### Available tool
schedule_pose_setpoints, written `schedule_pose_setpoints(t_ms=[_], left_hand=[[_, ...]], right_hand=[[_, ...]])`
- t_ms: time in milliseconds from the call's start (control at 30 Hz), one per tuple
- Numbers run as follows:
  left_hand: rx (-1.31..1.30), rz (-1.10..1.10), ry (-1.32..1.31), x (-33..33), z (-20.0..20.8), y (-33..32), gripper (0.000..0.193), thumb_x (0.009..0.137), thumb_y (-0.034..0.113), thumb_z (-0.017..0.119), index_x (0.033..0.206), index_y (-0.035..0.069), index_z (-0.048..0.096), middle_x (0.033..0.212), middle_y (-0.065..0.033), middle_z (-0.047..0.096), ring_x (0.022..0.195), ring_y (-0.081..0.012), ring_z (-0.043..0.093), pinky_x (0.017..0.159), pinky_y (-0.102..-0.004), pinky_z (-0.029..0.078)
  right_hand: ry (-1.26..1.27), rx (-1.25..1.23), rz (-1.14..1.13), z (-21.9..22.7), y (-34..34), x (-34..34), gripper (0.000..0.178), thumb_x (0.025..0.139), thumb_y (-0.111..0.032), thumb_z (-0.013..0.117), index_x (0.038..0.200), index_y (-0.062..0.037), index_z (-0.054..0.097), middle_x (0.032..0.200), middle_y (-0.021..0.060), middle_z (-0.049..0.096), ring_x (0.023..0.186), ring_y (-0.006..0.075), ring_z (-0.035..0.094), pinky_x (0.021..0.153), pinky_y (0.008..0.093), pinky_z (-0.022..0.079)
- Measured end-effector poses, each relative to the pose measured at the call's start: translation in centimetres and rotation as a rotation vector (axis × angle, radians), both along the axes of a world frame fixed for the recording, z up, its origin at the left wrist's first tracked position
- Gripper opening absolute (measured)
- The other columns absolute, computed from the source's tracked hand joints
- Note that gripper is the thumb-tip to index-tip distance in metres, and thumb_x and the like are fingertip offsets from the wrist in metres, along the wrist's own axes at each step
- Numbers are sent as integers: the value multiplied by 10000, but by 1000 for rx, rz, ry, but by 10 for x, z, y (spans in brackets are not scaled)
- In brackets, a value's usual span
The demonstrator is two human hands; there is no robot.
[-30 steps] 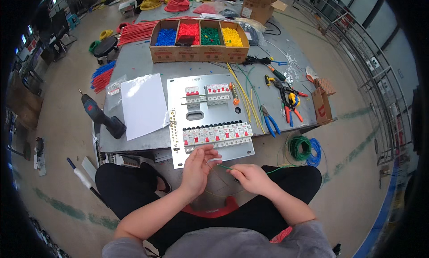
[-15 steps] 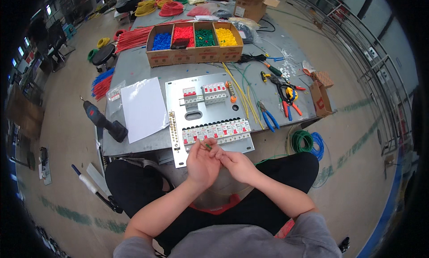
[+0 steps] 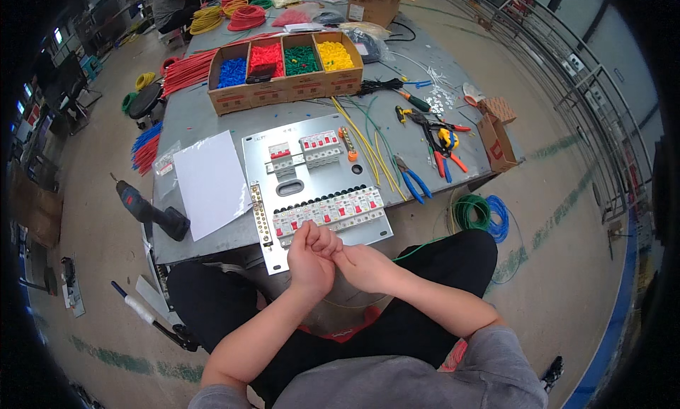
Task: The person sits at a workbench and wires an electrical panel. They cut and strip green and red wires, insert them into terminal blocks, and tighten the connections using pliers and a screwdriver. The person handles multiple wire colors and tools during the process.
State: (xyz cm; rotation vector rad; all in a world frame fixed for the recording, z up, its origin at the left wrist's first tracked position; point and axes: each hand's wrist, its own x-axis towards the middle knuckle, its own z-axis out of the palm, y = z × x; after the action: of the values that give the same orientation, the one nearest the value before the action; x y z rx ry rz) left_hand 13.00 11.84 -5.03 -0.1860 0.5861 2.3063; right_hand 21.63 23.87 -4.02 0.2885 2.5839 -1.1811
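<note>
My left hand (image 3: 312, 261) is closed, its fingers curled in just above the front edge of the metal mounting plate (image 3: 289, 143). Touching it is my right hand (image 3: 365, 267), also closed, thumb and fingers pressed against the left fingers. What lies between them is hidden. Right behind the hands, a row of circuit breakers (image 3: 327, 216) with red switches runs across the plate. Smaller breaker groups (image 3: 320, 148) sit further back on it. A brass terminal bar (image 3: 261, 214) lines its left side. Green wire (image 3: 425, 247) passes behind my right forearm toward a coil.
A cardboard box (image 3: 283, 90) holds blue, red, green and yellow caps in compartments. White paper (image 3: 210, 186) and a cordless drill (image 3: 150, 208) lie left. Blue-handled pliers (image 3: 413, 180) and other hand tools (image 3: 440, 143) lie right. Wire coils (image 3: 473, 214) hang beside the table.
My left fingers have curled in, and the small green piece seen at them earlier is now hidden. The view has shifted, so the table's things appear further left.
</note>
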Motion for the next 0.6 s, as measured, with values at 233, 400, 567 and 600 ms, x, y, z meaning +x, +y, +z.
schedule_pose_setpoints(t_ms=[233, 400, 567, 600], left_hand=[[-71, 92, 107, -27, 18, -2, 513, 1097, 341, 388, 643, 184, 207, 542, 29, 145, 503, -160, 127, 514, -371, 198], [-37, 208, 153, -66, 47, -20, 513, 1086, 351, 383, 639, 199, 184, 525, 48, 116, 485, -140, 80, 493, -354, 157], [-19, 242, 169, -70, 45, -21, 511, 1088, 349, 384, 647, 198, 174, 537, 51, 109, 496, -134, 75, 495, -350, 149], [-25, 248, 160, -70, 46, -21, 511, 1089, 347, 383, 648, 197, 173, 538, 49, 110, 496, -135, 77, 495, -350, 148]], right_hand=[[186, -183, -34, 19, 13, -2, 313, 1093, -239, 487, 1093, 5, 681, 1029, 255, 715, 1031, 457, 675, 890, 512, 537], [235, -67, -2, 29, 44, -4, 240, 1062, -209, 546, 1102, -27, 697, 1020, 205, 729, 1004, 405, 699, 866, 482, 548], [266, -88, -80, 21, 42, -7, 242, 1071, -189, 593, 1212, -34, 713, 1031, 156, 747, 964, 302, 719, 877, 397, 548], [253, -125, -90, 20, 41, -9, 247, 1071, -188, 598, 1229, -36, 712, 1023, 146, 746, 955, 274, 715, 875, 385, 548]])
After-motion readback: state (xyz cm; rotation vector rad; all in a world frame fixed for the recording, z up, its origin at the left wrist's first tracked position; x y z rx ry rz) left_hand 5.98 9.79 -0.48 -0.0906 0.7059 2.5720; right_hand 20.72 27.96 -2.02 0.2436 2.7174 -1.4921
